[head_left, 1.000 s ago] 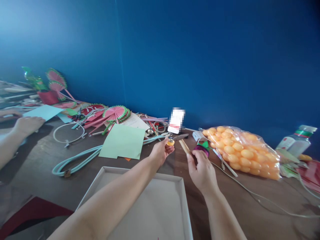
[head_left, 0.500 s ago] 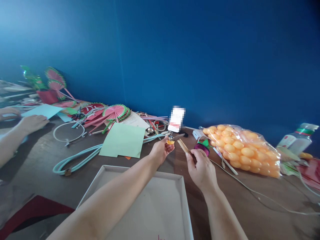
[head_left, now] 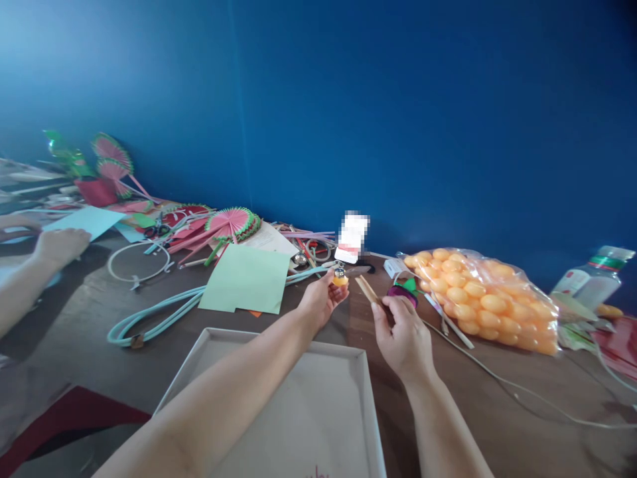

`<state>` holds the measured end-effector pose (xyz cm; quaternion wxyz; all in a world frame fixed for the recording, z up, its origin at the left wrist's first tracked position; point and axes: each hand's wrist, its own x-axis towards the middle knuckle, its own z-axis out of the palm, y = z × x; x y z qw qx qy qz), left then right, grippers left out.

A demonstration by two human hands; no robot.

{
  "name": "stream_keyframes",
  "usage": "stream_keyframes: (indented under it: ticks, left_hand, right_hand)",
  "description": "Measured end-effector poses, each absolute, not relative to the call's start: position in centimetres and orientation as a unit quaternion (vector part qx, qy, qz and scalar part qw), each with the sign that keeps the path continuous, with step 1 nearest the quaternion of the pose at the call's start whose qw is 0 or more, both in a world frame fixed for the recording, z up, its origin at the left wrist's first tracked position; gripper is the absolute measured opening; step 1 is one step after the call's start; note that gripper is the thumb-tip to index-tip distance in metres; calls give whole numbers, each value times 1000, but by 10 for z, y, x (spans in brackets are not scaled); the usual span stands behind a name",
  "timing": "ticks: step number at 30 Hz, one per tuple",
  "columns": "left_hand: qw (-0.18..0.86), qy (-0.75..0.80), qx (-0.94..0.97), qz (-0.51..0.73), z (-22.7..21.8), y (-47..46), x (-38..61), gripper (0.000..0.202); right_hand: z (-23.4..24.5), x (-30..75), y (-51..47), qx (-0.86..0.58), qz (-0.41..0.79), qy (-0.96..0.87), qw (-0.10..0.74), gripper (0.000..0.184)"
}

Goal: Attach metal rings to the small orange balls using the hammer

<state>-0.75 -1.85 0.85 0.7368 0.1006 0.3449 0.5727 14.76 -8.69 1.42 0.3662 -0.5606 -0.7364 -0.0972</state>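
My left hand [head_left: 320, 300] is stretched out over the far side of the tray, its fingers closed on a small yellow-orange rounded piece [head_left: 340, 281]. A shiny silver ball-like part [head_left: 339, 272] shows at the top of that piece; its exact kind is unclear. To the right, my right hand [head_left: 404, 335] grips a flat light-brown wooden stick [head_left: 367, 289] between thumb and fingers. The stick points up and left, its tip a short gap from the yellow piece. Just behind my right hand lies a dark purple item with a green leaf [head_left: 408, 291].
A shallow white box tray [head_left: 293, 398] lies beneath my forearms. Pale green paper [head_left: 246, 282], pink paper fans [head_left: 231, 224] and looped blue tubing [head_left: 149, 325] are left. A bag of orange balls [head_left: 485, 299] and a bottle [head_left: 594, 275] sit right. Another person's hand [head_left: 62, 245] is far left.
The yellow piece in my left hand has turned, showing more of its rounded side and silver part. My right hand is almost still. The other person's near hand has shifted slightly left.
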Motion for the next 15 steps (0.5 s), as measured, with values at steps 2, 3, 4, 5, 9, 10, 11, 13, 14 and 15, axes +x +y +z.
stream_keyframes:
  ticks: [2,3,4,5,9,10,11,13,14,15]
  left_hand:
    - [736,343,102,575,9,-19,-8,21]
    - [736,343,100,575,9,-19,-8,21]
    - [736,343,98,575,9,-19,-8,21]
    - [737,344,95,574,9,-19,-8,21]
    - [743,349,87,564,9,-19,-8,20]
    - [743,348,87,565,9,-19,-8,20]
    - [743,345,90,566,9,-19,-8,21]
    - [741,344,97,569,10,-19,-8,21]
    - [738,347,102,569,10,-19,-8,21]
    - [736,351,107,569,11,-20,-8,21]
  right_hand:
    - [15,149,-87,-547,-116,-729,395,14]
    - [15,149,-87,-543,-123,-727,402,14]
    - [15,149,-86,-542,-126,-727,402,14]
    - [15,149,-86,-546,-125,-729,394,14]
    - [12,147,-86,-563,-103,-742,349,16]
    - [12,147,-86,-561,-103,-742,352,16]
    - [12,147,-86,-556,-106,-741,362,16]
    - [13,147,-86,-543,-119,-735,388,15]
    - [14,148,-86,-538,-125,-732,398,15]
    - [14,148,-86,-537,-128,-731,402,14]
